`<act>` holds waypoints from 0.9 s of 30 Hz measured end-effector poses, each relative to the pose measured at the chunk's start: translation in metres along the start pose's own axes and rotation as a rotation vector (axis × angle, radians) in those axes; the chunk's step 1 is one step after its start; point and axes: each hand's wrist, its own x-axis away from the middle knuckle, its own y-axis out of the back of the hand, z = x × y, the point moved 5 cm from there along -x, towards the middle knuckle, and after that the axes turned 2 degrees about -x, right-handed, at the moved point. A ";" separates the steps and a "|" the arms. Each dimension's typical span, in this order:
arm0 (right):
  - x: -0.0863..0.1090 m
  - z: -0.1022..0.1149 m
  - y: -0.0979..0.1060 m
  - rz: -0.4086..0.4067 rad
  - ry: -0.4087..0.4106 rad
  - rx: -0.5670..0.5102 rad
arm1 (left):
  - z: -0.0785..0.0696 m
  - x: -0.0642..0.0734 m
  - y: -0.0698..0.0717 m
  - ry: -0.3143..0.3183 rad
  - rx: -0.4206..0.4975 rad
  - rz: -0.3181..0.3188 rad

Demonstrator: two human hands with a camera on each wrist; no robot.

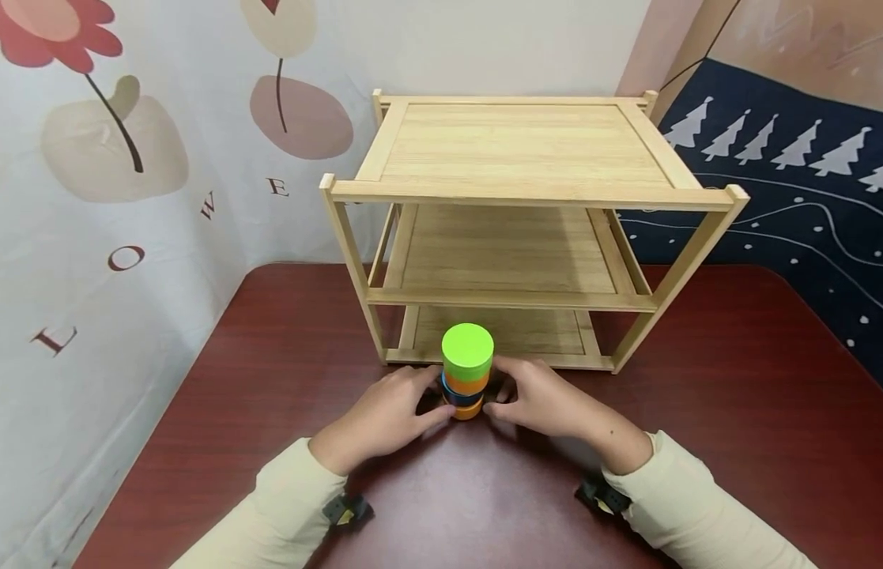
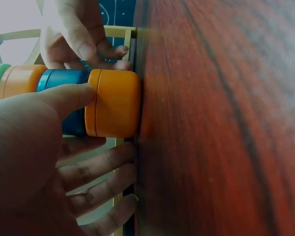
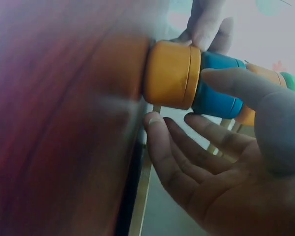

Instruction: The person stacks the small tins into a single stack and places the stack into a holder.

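Observation:
A stack of several small round jars stands upright on the table, in front of a wooden rack. The bottom orange jar (image 2: 115,103) touches the tabletop; a blue jar (image 3: 219,86), another orange jar (image 1: 466,385) and a green jar (image 1: 468,348) lie above it. My left hand (image 1: 387,411) is at the stack's left, its thumb against the bottom jar's lid edge and its other fingers spread loosely behind. From the right, my right hand (image 1: 548,399) cups the stack, its thumb by the blue jar and its fingers loosely bent. Exact contact of the far fingertips is hidden.
The three-tier wooden rack (image 1: 526,194) stands just behind the stack, its front bottom rail close to the hands. A dark red table (image 1: 284,340) lies beneath everything. Printed cloth (image 1: 199,103) hangs at the left and back.

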 end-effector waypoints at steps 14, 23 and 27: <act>-0.007 -0.004 -0.011 0.084 -0.098 -0.116 | -0.002 0.000 0.001 -0.002 0.013 0.008; -0.010 -0.004 -0.015 0.076 -0.076 -0.110 | -0.001 0.001 0.001 -0.014 0.019 -0.014; -0.011 -0.003 -0.016 0.059 -0.043 -0.098 | -0.002 0.001 0.001 -0.019 0.013 -0.024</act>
